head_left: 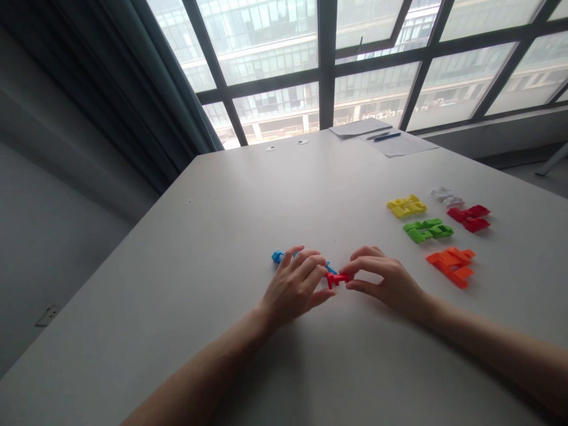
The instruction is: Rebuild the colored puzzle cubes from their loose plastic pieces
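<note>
A small red plastic piece (338, 278), notched like a puzzle block, is between my two hands just over the white table. My right hand (384, 275) pinches its right end between thumb and fingertips. My left hand (299, 281) is curled at the piece's left end, with index finger and thumb on either side of it. Under and behind the left fingers lies a blue plastic piece (277, 257), mostly hidden; bits of blue show at both sides of that hand.
To the right lie several similar notched pieces: yellow (407, 205), green (428, 230), white (447, 196), dark red (469, 218) and orange (452, 265). Papers (359, 128) and a pen (387, 136) lie at the table's far edge by the window. A dark curtain (133, 77) hangs at left.
</note>
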The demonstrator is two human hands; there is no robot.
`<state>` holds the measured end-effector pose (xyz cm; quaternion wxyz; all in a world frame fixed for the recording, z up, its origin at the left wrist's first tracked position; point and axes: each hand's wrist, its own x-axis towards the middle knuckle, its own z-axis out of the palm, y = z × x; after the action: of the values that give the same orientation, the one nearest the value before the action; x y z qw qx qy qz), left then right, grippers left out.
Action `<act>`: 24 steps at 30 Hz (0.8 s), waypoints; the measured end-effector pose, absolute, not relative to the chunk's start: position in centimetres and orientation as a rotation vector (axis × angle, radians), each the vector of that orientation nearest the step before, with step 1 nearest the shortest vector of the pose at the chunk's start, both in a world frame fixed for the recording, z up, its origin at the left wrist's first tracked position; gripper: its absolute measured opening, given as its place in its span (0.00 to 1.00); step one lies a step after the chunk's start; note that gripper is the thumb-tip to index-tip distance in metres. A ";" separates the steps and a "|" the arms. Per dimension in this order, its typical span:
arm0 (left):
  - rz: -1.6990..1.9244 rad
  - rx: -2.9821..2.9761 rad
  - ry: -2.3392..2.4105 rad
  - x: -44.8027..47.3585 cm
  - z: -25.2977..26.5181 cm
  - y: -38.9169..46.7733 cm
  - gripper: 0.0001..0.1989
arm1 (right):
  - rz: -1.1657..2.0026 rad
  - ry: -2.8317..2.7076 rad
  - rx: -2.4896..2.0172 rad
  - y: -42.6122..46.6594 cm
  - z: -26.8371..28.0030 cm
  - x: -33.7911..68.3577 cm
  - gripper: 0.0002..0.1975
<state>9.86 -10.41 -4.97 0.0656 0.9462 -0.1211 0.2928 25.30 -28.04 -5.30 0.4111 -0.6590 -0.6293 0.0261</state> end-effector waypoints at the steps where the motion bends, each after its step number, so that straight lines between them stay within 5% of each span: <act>1: 0.886 2.858 -0.369 9.9 -5.1 -10.4 0.12 | 0.068 -1.583 -1.651 -28.0 -5.3 25.3 0.08; 17: 0.921 2.821 -0.413 9.8 -4.6 -10.5 0.11 | 0.254 -1.501 -1.663 -28.1 -4.3 24.9 0.07; 24: 0.840 2.790 -0.294 9.8 -4.9 -10.1 0.16 | 0.023 -1.355 -1.819 -31.0 -0.7 30.4 0.15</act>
<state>9.84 -10.07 -4.94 0.1064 0.9474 -0.0997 0.2851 30.44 -31.00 -0.67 0.4229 -0.7266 -0.5413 0.0092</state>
